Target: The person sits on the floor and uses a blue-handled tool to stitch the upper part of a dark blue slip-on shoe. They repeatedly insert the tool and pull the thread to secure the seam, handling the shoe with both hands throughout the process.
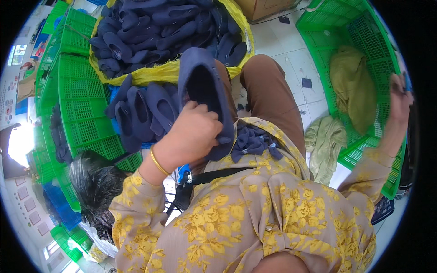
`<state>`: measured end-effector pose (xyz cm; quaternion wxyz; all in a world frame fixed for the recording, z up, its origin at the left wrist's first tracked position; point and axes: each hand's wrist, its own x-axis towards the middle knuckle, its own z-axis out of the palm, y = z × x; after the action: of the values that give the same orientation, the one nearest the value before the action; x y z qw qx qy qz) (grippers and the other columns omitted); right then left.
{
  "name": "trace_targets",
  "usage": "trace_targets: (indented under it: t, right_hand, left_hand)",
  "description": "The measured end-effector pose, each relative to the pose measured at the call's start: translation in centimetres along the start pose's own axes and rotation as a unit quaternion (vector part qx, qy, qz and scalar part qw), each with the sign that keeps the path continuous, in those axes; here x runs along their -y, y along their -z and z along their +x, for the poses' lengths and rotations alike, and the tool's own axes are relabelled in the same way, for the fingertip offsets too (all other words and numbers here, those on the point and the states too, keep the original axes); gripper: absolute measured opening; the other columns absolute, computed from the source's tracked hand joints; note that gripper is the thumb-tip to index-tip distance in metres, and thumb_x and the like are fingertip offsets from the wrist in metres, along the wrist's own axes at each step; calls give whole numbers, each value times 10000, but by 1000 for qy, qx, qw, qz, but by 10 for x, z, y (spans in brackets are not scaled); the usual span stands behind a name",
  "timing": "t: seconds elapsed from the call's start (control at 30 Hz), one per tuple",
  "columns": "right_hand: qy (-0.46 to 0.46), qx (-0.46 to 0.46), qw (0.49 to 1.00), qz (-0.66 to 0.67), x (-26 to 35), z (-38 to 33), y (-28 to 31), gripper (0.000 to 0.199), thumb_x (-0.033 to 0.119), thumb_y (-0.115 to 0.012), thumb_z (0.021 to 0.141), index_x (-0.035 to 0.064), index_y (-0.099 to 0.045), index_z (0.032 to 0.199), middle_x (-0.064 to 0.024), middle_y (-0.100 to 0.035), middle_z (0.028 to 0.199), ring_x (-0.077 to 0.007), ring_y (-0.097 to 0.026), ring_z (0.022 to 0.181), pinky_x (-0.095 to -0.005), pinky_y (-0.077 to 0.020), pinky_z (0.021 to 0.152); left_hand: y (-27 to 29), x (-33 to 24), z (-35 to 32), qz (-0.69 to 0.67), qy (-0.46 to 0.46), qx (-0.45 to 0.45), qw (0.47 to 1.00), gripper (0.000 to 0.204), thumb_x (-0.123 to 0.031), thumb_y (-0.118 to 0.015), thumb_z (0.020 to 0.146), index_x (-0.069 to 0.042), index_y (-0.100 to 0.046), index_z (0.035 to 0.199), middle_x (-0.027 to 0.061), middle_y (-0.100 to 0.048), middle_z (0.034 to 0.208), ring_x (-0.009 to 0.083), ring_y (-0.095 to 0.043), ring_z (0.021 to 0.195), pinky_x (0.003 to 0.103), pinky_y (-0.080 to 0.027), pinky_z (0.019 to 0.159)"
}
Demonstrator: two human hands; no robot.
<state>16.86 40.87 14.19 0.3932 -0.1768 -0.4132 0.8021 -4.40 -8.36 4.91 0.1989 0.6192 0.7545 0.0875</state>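
My left hand (193, 127) is closed on the edge of a dark navy slip-on shoe (199, 63). The shoe stands tilted with its opening toward me and its toe pointing up and away. Far out to the right, my right hand (399, 98) is raised beside a green basket, its fingers closed round a small blue tool (407, 83). Blur and the picture's rim leave that tool's kind unclear. In my lap, small navy fabric scraps (252, 142) are gathered in a fold of the flowered garment.
A yellow-edged sack (248, 34) full of navy shoes stands ahead. More navy shoes (141, 113) lie left of my knee, by stacked green baskets (86, 91). A black plastic bag (93, 186) sits lower left. Olive cloth (353, 86) lies in the right green basket (314, 59).
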Motion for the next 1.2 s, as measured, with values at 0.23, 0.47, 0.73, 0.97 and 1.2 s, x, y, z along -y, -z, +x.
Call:
trace_targets:
  t: [0.23,0.47,0.73,0.97,1.2]
  right_hand:
    - [-200,150,907,-338,-210,-143,-109,124,115,-606,888,117,-630,1010,65,-463,692,-27,-396,587,-203,-340,534]
    - [-151,492,743,-428,-265,-194,-155,178,34,-634,843,66,-624,1018,-170,-653,844,-347,-647,763,-364,-512,664]
    - [-247,515,700,-428,-263,-186,-157,167,39,-637,844,33,-662,1009,-179,-670,861,-332,-659,759,-349,-517,681]
    - [-205,559,686,-418,-265,-181,-154,205,28,-623,821,24,-680,1019,-187,-678,890,-349,-664,800,-377,-520,716]
    - [-214,595,615,-471,-261,-179,-161,225,-2,-638,783,24,-677,1002,-143,-701,902,-305,-691,827,-339,-535,726]
  left_hand:
    - [-17,-14,-14,59,34,-212,975,349,-218,-803,600,-90,-627,872,30,-551,818,279,-534,878,407,-418,879]
    - [-47,-22,-45,-78,196,-242,947,326,-225,-815,667,-82,-621,887,68,-532,795,274,-527,767,370,-401,703]
    - [-53,-36,-53,-273,246,-273,889,265,-7,-767,682,-40,-621,901,101,-556,861,304,-560,843,384,-460,710]
    - [-73,-29,-56,-267,208,-306,890,218,15,-761,665,-29,-613,819,100,-584,912,286,-573,845,349,-464,703]
    - [-81,-28,-57,-274,174,-332,886,199,48,-740,649,-32,-607,774,75,-595,891,260,-577,819,334,-465,676]
